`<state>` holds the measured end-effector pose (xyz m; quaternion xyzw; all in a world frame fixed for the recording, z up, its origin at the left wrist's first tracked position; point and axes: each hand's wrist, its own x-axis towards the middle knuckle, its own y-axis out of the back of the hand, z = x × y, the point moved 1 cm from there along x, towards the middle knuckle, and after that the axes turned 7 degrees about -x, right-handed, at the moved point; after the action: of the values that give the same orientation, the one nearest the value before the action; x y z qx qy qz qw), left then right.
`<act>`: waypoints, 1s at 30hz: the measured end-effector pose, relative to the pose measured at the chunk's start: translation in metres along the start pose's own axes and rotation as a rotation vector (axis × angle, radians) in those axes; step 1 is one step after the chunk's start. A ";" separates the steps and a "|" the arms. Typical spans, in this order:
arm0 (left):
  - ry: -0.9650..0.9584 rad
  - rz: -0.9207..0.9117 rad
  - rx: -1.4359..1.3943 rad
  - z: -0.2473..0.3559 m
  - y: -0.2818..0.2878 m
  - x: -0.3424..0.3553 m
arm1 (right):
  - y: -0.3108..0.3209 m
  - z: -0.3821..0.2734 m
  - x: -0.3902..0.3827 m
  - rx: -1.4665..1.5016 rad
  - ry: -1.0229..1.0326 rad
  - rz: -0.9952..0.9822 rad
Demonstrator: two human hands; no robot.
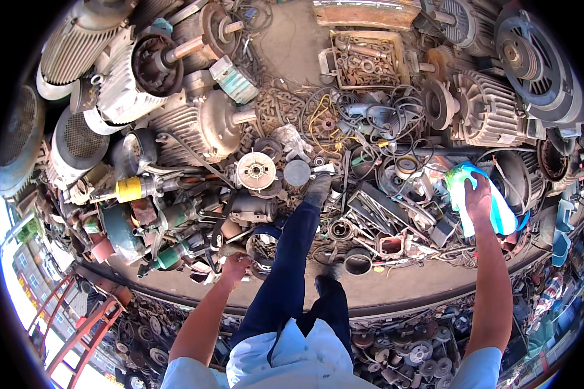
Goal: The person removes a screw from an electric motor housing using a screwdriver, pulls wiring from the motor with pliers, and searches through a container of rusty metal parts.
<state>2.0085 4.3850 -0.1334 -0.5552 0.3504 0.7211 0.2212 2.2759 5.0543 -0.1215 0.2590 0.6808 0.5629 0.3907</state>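
Observation:
My right hand (479, 198) is closed on a plastic bag (502, 211) in white, green and blue, over the heap at the right. The bag's contents are hidden. My left hand (237, 264) hangs low on the left with its fingers loosely bent and apart, and I see nothing in it. Just right of that hand lies a dark round housing (263, 246) with an open middle. A grey cylindrical motor (252, 207) rests a little farther off, below a pale round flange (255, 171).
My forward shoe (318, 189) stands among scrap parts. Large finned motors (194, 126) crowd the far left, with more (490, 107) at the far right. Tangled cables surround a blue-grey power tool (373, 115). A crate of metal pieces (403, 55) sits at the back. A red ladder (87, 334) leans behind.

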 end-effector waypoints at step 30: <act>0.028 0.022 0.009 0.014 -0.028 0.024 | 0.029 -0.023 0.211 -0.428 0.167 0.190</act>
<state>2.0126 4.4118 -0.1616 -0.5603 0.3628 0.7141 0.2110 2.1367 5.2151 -0.1431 0.1856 0.5487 0.7478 0.3243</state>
